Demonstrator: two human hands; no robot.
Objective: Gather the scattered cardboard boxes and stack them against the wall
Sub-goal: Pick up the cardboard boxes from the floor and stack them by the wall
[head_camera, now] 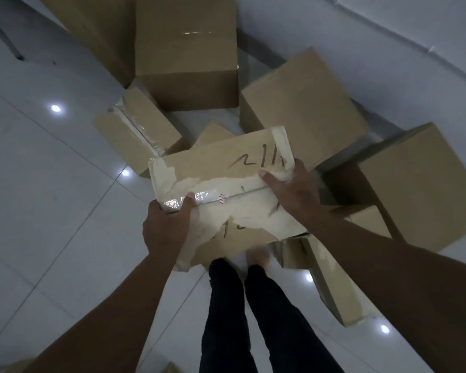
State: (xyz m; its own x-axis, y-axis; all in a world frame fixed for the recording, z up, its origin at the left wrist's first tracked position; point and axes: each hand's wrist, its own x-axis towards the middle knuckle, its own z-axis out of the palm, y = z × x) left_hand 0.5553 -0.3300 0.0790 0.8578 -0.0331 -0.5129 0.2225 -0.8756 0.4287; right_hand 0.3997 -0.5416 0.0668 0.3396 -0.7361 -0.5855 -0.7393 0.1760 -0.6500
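Left hand (167,224): gripping near-left corner of taped box (226,189), thumb curled on top.
Right hand (291,189): clasping right edge, thumb flat on top.
Taped box: held above floor (38,170).
Beyond: scattered boxes (301,109), wall (388,36) behind.

On the taped cardboard box (226,189) you hold, dark marker strokes near its far right corner look like "211", though you cannot be sure. More marker scrawl lower on its top is unreadable. A small red-patterned sticker (222,198) on the tape seam is too blurred to read.
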